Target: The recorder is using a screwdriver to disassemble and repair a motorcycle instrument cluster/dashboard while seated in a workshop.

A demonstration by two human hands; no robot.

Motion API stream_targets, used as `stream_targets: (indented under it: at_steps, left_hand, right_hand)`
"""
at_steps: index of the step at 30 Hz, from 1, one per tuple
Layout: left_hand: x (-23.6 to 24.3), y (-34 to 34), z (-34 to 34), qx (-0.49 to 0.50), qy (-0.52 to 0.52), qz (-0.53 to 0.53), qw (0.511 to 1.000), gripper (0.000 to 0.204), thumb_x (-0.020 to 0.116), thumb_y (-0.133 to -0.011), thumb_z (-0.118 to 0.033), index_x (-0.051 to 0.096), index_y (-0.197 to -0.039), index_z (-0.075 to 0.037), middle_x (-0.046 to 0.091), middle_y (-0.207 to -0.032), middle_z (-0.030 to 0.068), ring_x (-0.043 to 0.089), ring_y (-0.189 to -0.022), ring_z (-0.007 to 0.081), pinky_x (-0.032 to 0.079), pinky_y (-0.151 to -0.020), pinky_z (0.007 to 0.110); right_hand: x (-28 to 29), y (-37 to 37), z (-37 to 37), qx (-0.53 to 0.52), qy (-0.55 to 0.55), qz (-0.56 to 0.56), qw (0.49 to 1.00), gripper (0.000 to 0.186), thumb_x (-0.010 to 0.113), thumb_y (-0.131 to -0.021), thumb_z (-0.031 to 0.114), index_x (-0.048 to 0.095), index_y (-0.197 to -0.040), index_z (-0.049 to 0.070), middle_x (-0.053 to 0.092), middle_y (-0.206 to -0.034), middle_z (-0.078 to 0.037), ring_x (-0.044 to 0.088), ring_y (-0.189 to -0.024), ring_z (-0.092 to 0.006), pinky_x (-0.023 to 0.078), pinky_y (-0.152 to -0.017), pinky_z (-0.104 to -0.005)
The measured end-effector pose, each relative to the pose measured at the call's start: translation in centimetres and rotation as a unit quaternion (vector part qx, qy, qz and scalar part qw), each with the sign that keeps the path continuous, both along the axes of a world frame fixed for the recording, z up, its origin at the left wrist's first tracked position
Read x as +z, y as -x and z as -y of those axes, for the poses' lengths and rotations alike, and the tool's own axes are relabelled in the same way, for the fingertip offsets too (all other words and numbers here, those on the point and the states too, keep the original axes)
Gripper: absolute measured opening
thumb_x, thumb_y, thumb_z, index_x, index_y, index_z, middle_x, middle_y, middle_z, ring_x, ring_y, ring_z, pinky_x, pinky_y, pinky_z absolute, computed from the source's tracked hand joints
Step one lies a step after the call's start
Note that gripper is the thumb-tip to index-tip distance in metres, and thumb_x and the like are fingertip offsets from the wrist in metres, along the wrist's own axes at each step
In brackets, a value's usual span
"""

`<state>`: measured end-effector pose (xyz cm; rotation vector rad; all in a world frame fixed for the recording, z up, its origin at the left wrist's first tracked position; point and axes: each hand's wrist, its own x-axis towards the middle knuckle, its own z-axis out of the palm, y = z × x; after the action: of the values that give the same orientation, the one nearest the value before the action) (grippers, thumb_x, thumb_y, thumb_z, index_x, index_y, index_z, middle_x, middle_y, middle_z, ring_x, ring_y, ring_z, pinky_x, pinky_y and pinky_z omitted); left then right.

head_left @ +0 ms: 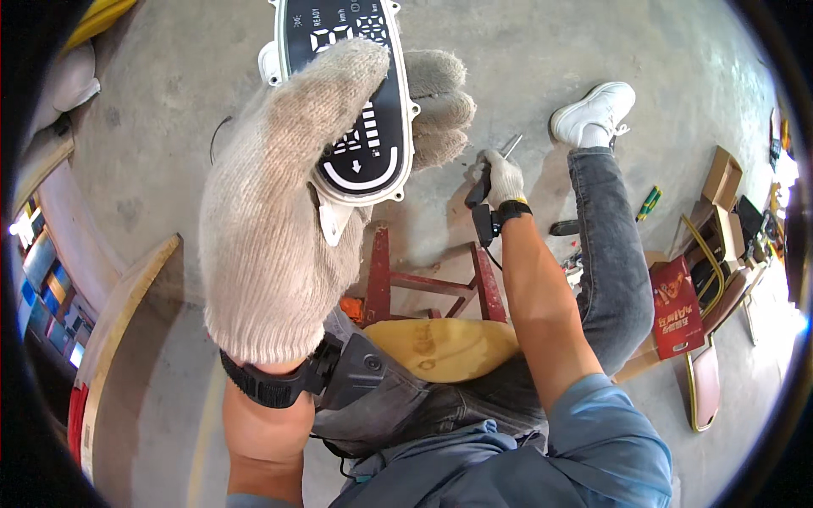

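We see a display panel (360, 93) raised close to the camera at top centre: a rounded black screen in a white housing, with white segment marks. At right, a red carton (675, 306) with gold print lies on the floor, just beside open brown cardboard boxes (724, 182).

The top of the black display panel (356, 93) runs off the picture's upper edge, and the gloved left hand (288, 203) covers much of its left side. The right hand (501, 176) wraps a dark-handled tool (491, 173), hiding most of it. The small items by the cardboard boxes (720, 195) at right are too small and bent to identify.
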<state>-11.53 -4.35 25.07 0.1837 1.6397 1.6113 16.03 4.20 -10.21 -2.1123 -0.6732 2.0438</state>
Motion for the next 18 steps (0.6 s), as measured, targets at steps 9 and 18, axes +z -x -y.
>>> stream_targets:
  at_steps: [9, 18]
  left_hand:
    - [-2.3, 0.3, 2.4, -0.117, -0.028, -0.257, 0.959, 0.039, 0.067, -0.1, -0.003, 0.059, -0.138, 0.004, 0.072, -0.125, 0.0261, 0.077, -0.107, 0.0343, 0.065, -0.093, 0.045]
    - [-1.8, 1.5, 3.1, -0.229, 0.097, -0.443, 0.861, 0.043, 0.07, -0.098, 0.0, 0.06, -0.139, 0.001, 0.073, -0.124, 0.0222, 0.075, -0.109, 0.0304, 0.063, -0.094, 0.041]
  right_hand:
    - [1.1, -0.5, 4.4, 0.039, 0.096, 0.034, 0.994, 0.019, 0.074, -0.087, 0.02, 0.068, -0.088, 0.003, 0.063, -0.078, -0.007, 0.06, -0.062, -0.0209, 0.049, -0.056, -0.0378]
    - [2.7, 4.3, 1.0, -0.052, 0.053, -0.005, 0.997, 0.014, 0.067, -0.094, 0.013, 0.069, -0.09, 0.0, 0.067, -0.08, -0.011, 0.065, -0.064, -0.0248, 0.058, -0.061, -0.0399]
